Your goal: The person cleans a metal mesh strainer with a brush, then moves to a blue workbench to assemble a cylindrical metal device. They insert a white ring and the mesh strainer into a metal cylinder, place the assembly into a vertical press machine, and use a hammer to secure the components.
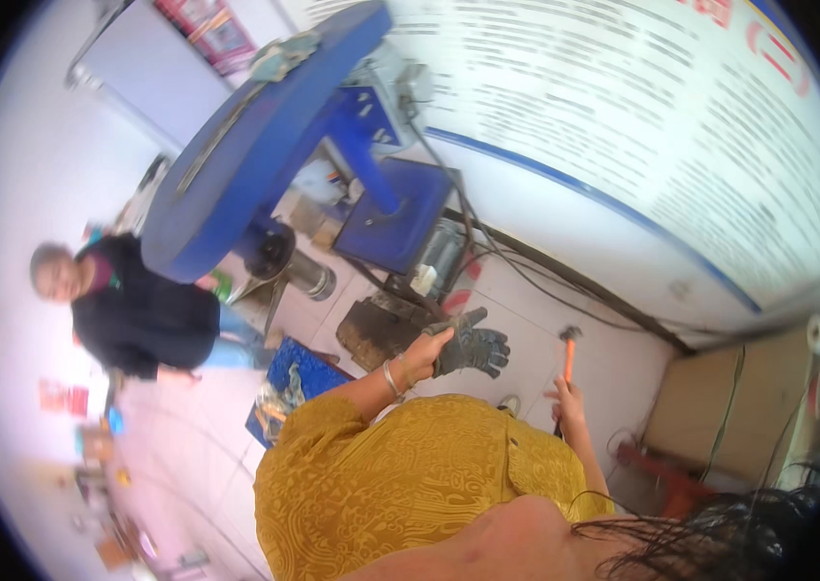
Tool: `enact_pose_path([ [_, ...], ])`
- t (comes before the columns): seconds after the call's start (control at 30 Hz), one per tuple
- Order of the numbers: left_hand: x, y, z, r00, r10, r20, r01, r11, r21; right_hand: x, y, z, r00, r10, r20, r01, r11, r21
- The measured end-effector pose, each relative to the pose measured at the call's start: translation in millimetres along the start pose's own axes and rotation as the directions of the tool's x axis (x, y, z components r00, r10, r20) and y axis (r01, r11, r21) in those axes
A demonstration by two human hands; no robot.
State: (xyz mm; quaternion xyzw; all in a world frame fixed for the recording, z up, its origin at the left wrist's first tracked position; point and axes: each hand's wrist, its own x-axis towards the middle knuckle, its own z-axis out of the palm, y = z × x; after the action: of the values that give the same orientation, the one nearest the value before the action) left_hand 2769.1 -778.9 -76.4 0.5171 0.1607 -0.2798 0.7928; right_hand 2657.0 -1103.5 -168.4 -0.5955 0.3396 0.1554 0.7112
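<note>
My left hand (424, 355), with a bracelet at its wrist, holds a dark grey work glove (471, 344) whose fingers hang loose towards the right. Further right, my right hand (567, 404) is closed round the handle of a hammer (569, 356). The hammer's head is dark and points away from me, and the upper handle is orange. Just beyond the glove stands a dark, worn block (381, 330) on the tiled floor. My two hands are apart.
A blue belt-guarded machine (264, 138) rises ahead, with a blue base plate (399, 218) and cables (504, 254) beside the wall. A person (141, 305) in dark clothes stands at the left. A blue workbench (293, 385) bears cloths. Cardboard (729, 399) leans at right.
</note>
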Motion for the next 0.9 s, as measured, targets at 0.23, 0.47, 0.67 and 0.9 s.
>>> enact_pose_path([
  [0.23,67,24,-49,0.979,-0.079,-0.188,-0.031,0.853,-0.521,20,-1,-58,0.972,0.233,-0.035,-0.234,0.972,-0.015],
  [0.47,218,117,-118,0.965,0.155,-0.211,-0.26,0.662,-0.703,45,9,-42,0.963,0.233,-0.136,-0.252,0.957,-0.143],
  [0.67,355,177,-158,0.878,0.435,0.202,-0.14,0.636,-0.759,75,-27,-39,0.925,0.297,-0.237,-0.312,0.949,-0.031],
  [0.9,405,97,-232,0.94,-0.201,-0.275,-0.048,0.72,-0.692,73,-94,-20,0.916,0.231,-0.328,-0.239,0.971,0.016],
])
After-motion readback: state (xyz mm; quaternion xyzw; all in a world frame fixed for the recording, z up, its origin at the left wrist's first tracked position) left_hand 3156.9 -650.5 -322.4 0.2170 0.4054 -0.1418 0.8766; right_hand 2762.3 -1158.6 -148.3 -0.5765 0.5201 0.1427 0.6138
